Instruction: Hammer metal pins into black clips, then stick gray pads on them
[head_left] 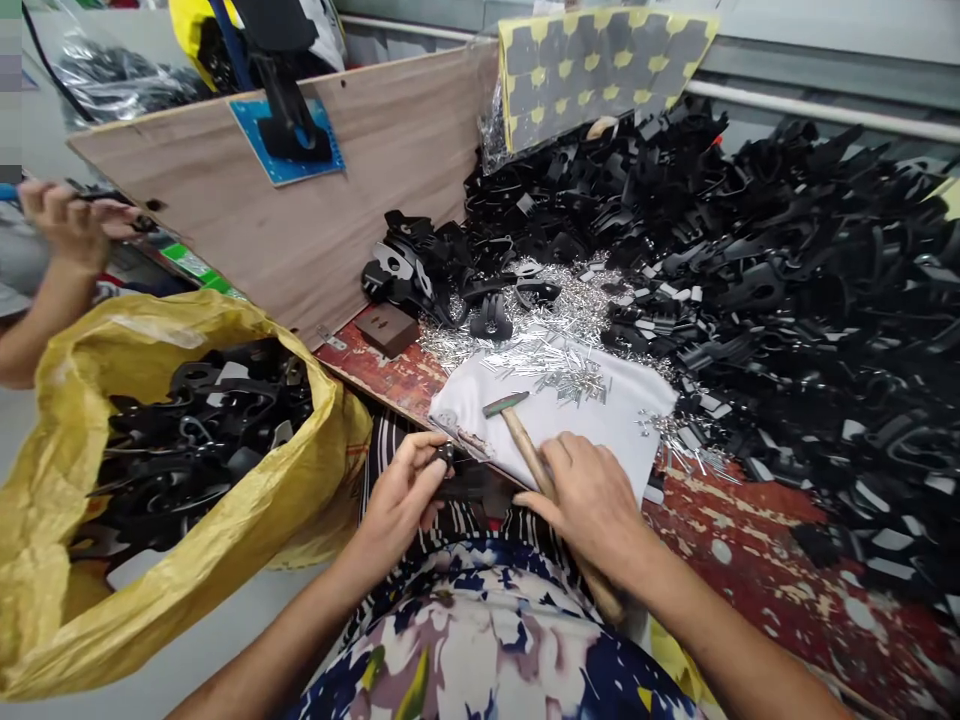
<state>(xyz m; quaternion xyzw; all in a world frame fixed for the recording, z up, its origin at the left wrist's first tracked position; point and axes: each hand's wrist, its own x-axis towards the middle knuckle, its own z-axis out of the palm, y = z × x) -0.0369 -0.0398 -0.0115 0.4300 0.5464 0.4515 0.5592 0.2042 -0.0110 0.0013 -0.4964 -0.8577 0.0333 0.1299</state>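
Observation:
My left hand (405, 490) is closed on a small black plastic part (444, 455) at the near edge of the worn red table (757, 560). My right hand (589, 495) grips the wooden handle of a small hammer (517, 425). The hammer's metal head rests on a white cloth (600, 425) spread on the table. Several short silver pins (559, 345) lie scattered on and behind the cloth.
A large heap of black plastic parts (787, 270) covers the table's right and back. A yellow sack (90, 560) at left holds more black parts. A plywood board (337, 190) stands as a divider. Another person's hand (64, 225) works at far left.

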